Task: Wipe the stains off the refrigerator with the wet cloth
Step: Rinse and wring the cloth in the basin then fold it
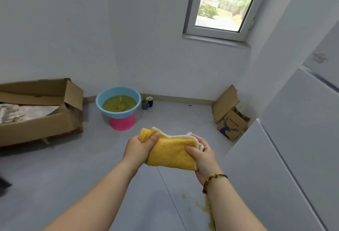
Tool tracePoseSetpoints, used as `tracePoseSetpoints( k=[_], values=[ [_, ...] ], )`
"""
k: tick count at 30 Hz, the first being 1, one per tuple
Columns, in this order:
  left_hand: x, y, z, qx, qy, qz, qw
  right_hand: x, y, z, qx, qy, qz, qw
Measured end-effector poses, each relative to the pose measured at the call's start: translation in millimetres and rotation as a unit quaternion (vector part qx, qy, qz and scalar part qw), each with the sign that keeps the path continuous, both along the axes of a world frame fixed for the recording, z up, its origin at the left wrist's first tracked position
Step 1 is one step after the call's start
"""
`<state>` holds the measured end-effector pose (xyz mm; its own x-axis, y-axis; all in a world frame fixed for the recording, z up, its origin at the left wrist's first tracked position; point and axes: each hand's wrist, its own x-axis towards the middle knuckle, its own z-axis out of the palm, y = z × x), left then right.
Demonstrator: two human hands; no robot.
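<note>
A folded yellow cloth [171,153] with a white backing is held in front of me above the floor. My left hand [139,147] grips its left end, thumb on top. My right hand [201,154] grips its right end, thumb pressed on the yellow face. The white refrigerator [293,130] stands at the right edge of the view. A brownish stain [320,58] shows on its upper door. Both hands are well left of the refrigerator and do not touch it.
A blue basin [118,102] of murky green water sits on a pink stand by the far wall, with two dark mugs [147,102] beside it. An open cardboard box [40,109] lies left. A paper bag [232,124] leans by the refrigerator. Yellowish spill [209,210] marks the floor.
</note>
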<state>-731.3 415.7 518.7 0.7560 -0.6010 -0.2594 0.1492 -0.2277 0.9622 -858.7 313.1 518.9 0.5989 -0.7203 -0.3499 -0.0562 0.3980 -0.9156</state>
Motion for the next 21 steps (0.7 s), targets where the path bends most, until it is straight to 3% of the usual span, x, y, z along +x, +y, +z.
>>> tracePoseSetpoints(
  k=[7,13,21],
  values=[
    [85,-54,-9,0.001,-0.023,0.066,0.998,98,-65,-8,-0.008,-0.006,0.046,0.999],
    [180,-110,-15,0.02,0.022,0.162,0.986,211,-136,-15,-0.006,0.009,0.117,0.993],
    [297,-139,-31,0.03,0.055,0.201,0.978,345,-181,-33,0.003,0.053,0.185,0.981]
  ],
)
